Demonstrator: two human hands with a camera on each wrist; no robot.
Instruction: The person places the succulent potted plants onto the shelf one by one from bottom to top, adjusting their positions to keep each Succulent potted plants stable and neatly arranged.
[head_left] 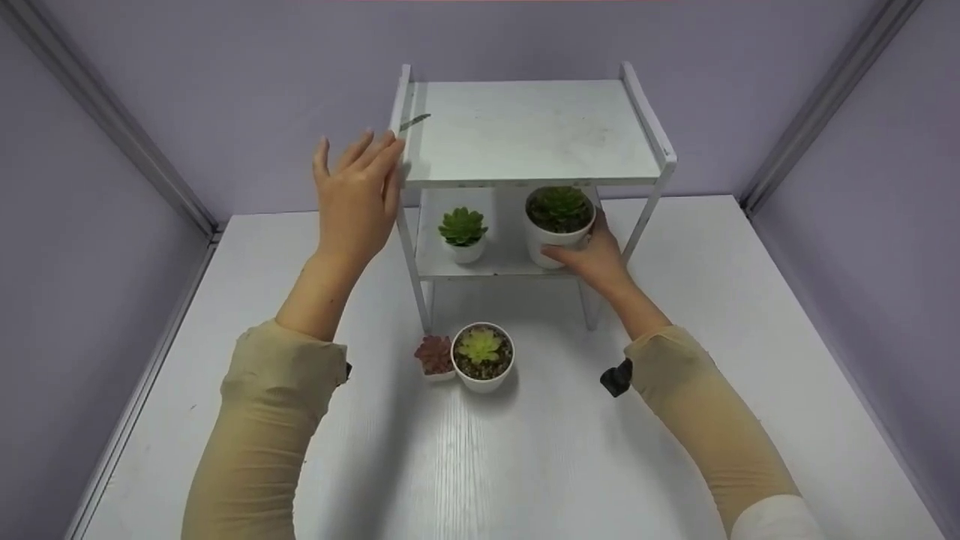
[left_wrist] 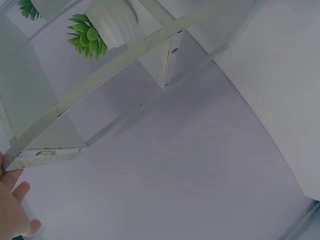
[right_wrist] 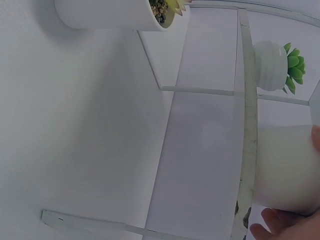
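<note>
A white two-tier rack (head_left: 525,135) stands on the table. My left hand (head_left: 356,199) grips the upper board's left front corner, some fingers spread outward; in the left wrist view only part of the hand (left_wrist: 12,212) shows. On the lower shelf (head_left: 499,264), toward the right, my right hand (head_left: 600,259) holds a large white pot with a green succulent (head_left: 561,217), thumb in front and fingers round the far side. The right wrist view shows the plain side of this pot (right_wrist: 285,167). Left of it on that shelf sits a small potted green succulent (head_left: 463,234).
On the table before the rack, a white pot with a yellow-green succulent (head_left: 482,356) stands beside a small reddish succulent (head_left: 435,356). The rack's front left leg (head_left: 415,277) rises just behind them. Pale walls (head_left: 247,90) enclose the table at the back and sides.
</note>
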